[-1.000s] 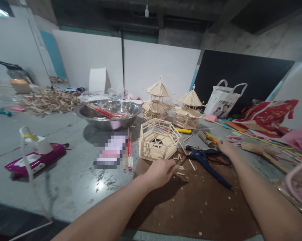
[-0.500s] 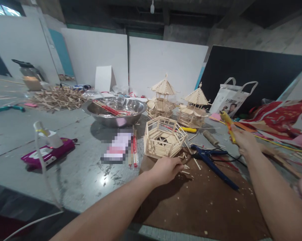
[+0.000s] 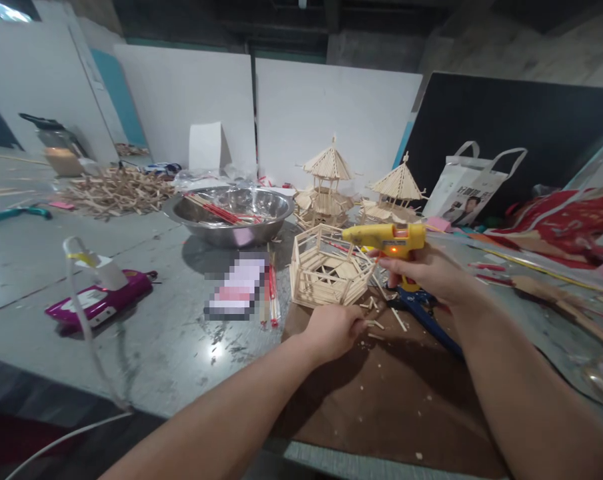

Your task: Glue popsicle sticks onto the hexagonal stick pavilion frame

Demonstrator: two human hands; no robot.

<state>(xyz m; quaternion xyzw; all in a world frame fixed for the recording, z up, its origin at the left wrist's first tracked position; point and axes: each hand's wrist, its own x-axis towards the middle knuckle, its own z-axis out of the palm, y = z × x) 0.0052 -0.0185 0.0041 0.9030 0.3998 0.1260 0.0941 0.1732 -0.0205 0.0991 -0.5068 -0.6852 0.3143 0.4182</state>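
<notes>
My right hand (image 3: 426, 270) is wrapped around the handle of a yellow glue gun (image 3: 384, 237), whose small orange light glows. Its nozzle points left, above the rim of a hexagonal wooden-stick frame (image 3: 326, 273) with an open top. My left hand (image 3: 334, 330) is closed low in front of that frame, fingertips pressed together beside short cut sticks (image 3: 374, 325). What those fingers pinch is hidden. Under my right wrist lies a pair of blue-handled cutters (image 3: 426, 320), partly covered, on a brown board (image 3: 391, 413).
Two roofed stick pavilions (image 3: 329, 180) stand behind the frame. A steel bowl (image 3: 231, 237) with wrapped sticks, a phone (image 3: 239, 283) and a purple power strip (image 3: 101, 300) with a white cable lie left. A heap of sticks (image 3: 116, 193) is farther back; a white bag (image 3: 466, 187) stands right.
My right hand has brought the glue gun left, from the right side to over the frame, nozzle now turned left. My left hand stays nearly in place.
</notes>
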